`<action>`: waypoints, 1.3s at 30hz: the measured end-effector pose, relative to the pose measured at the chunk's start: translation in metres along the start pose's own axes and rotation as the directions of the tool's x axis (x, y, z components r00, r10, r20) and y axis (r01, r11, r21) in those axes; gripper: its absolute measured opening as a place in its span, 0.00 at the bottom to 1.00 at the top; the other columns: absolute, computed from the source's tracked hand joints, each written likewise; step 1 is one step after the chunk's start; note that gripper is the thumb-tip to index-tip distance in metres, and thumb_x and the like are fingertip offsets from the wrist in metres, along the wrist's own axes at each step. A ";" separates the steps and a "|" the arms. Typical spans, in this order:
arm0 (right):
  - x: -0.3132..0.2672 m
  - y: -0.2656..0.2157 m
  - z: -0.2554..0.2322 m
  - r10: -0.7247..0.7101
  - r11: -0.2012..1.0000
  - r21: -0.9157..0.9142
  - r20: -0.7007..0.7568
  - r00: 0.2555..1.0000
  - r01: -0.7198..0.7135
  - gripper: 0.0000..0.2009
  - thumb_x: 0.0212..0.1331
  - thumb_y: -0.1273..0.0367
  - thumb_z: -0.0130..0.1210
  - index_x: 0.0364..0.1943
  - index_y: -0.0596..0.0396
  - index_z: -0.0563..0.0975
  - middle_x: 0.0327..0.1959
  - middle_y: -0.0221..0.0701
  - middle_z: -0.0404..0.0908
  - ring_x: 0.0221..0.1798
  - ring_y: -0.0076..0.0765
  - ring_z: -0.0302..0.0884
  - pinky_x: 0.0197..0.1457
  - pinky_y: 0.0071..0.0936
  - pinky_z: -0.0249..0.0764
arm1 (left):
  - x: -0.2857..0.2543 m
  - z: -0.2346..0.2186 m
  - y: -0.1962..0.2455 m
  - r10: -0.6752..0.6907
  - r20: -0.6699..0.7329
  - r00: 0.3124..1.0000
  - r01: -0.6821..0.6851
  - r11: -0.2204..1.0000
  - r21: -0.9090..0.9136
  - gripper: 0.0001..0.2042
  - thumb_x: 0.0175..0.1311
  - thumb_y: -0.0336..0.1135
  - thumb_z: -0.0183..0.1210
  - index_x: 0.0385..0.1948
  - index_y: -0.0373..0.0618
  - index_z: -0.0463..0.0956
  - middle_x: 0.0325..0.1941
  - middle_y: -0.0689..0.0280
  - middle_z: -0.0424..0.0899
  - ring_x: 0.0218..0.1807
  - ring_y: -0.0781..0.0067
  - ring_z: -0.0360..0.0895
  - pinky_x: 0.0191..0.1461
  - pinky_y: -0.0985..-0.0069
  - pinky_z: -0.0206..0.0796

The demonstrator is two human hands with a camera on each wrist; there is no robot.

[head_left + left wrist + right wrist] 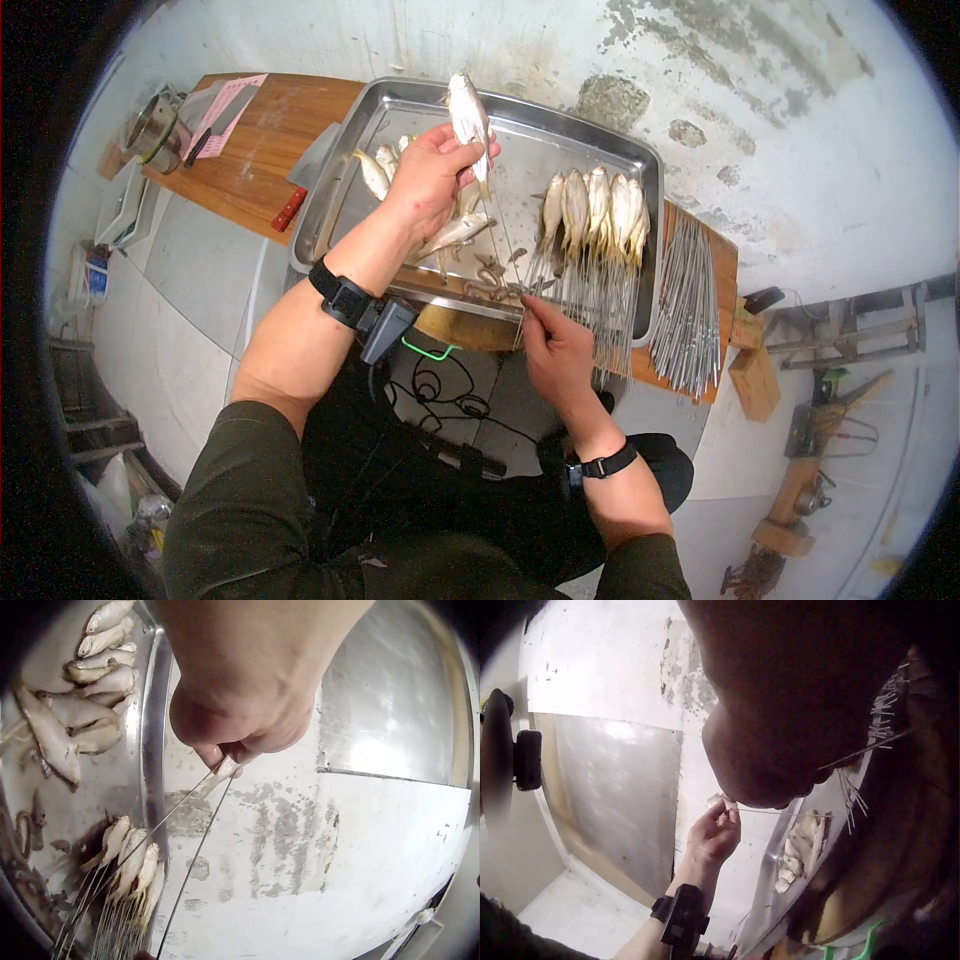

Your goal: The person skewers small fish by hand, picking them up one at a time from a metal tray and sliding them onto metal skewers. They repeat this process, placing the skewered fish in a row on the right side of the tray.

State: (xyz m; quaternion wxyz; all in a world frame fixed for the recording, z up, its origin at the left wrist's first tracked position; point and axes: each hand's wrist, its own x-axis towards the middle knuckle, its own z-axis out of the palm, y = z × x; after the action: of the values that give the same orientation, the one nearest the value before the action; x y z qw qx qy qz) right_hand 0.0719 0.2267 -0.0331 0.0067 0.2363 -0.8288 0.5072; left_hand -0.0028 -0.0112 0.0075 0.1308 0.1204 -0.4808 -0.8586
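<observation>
My left hand (425, 180) holds a small silvery fish (468, 110) up over the metal tray (520, 150), its thumb across the body. Two thin metal skewers (196, 859) run apart from that fish toward my right hand (558, 355), which pinches at their lower ends by the tray's front edge. In the right wrist view the right hand (757, 765) is dark and hides most of its own grip. Loose fish (455, 235) lie in the tray below my left hand. Several skewered fish (598, 205) lie side by side at the tray's right, skewers pointing toward me.
A bundle of bare skewers (685, 300) lies on the wooden table right of the tray. Dark scraps (490, 278) sit near the tray's front. Left of it are a red-handled knife (290, 210), a black-handled knife (205, 140) and a metal pot (158, 130). A stained wall (540, 50) stands behind.
</observation>
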 end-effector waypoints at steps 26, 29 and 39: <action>0.002 0.002 0.019 -0.040 0.999 -0.007 -0.084 0.996 0.040 0.11 0.56 0.72 0.55 0.43 0.57 0.79 0.29 0.44 0.81 0.29 0.45 0.81 0.34 0.30 0.75 | -0.003 0.002 0.001 -0.026 -0.011 1.000 0.025 0.999 -0.038 0.11 0.64 0.24 0.53 0.46 0.34 0.70 0.46 0.60 0.80 0.47 0.70 0.79 0.53 0.76 0.74; 0.001 0.007 0.023 -0.061 0.998 -0.018 -0.085 0.995 0.060 0.11 0.57 0.72 0.55 0.43 0.57 0.79 0.30 0.45 0.81 0.30 0.46 0.81 0.35 0.31 0.75 | -0.002 0.002 0.000 -0.025 -0.021 0.999 0.024 0.999 -0.038 0.11 0.64 0.24 0.52 0.46 0.33 0.70 0.45 0.60 0.80 0.47 0.70 0.79 0.53 0.76 0.73; 0.003 0.002 0.022 -0.042 0.999 -0.015 -0.067 0.997 0.041 0.10 0.56 0.72 0.55 0.42 0.58 0.79 0.30 0.46 0.80 0.31 0.47 0.81 0.35 0.32 0.75 | -0.002 -0.002 0.001 -0.030 0.012 0.999 0.031 0.998 -0.046 0.11 0.63 0.25 0.53 0.45 0.33 0.71 0.45 0.60 0.80 0.46 0.71 0.79 0.54 0.77 0.72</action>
State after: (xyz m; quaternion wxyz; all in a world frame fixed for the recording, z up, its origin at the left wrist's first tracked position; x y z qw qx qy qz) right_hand 0.0739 0.2075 -0.0449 0.0468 0.2360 -0.8264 0.5091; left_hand -0.0003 -0.0130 0.0076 0.1178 0.1197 -0.4597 -0.8721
